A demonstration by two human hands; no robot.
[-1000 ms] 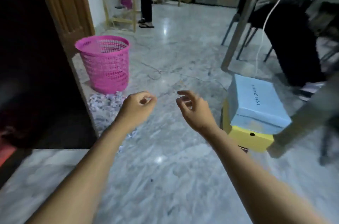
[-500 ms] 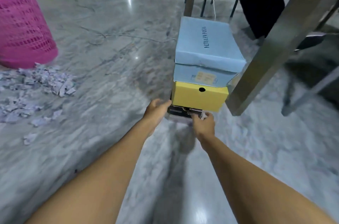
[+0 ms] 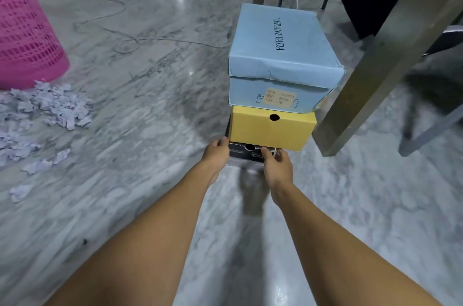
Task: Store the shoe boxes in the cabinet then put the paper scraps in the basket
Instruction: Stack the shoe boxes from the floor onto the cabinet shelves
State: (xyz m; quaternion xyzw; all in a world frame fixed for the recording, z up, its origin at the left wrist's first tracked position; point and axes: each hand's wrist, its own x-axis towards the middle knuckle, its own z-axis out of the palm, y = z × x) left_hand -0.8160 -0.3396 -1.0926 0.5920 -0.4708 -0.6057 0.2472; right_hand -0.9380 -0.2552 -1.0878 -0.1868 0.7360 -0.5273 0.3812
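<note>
Gripping the black shoe box (image 3: 246, 154) at the bottom of a three-box stack, both bare hands reach forward and low over the marbled grey floor (image 3: 150, 130). The left hand (image 3: 216, 155) wraps the box's left front corner, fingers curled around the side and out of sight. The right hand (image 3: 276, 165) closes on the box's front right, thumb pressed against the printed front face near a round hole. Directly on top of the black box sits a yellow shoe box (image 3: 271, 131) with a round hole in its front, and on that rests a pale blue shoe box (image 3: 283, 52) with dark lettering on its lid and a tan label on its front. Just right of the stack stands a slanted grey table leg (image 3: 380, 60). Well to the left of the stack, torn paper scraps (image 3: 53, 105) lie heaped and scattered on the floor, the heap touching the base of a pink plastic basket (image 3: 25, 30). A thin cable (image 3: 125, 42) loops across the floor between basket and stack.
</note>
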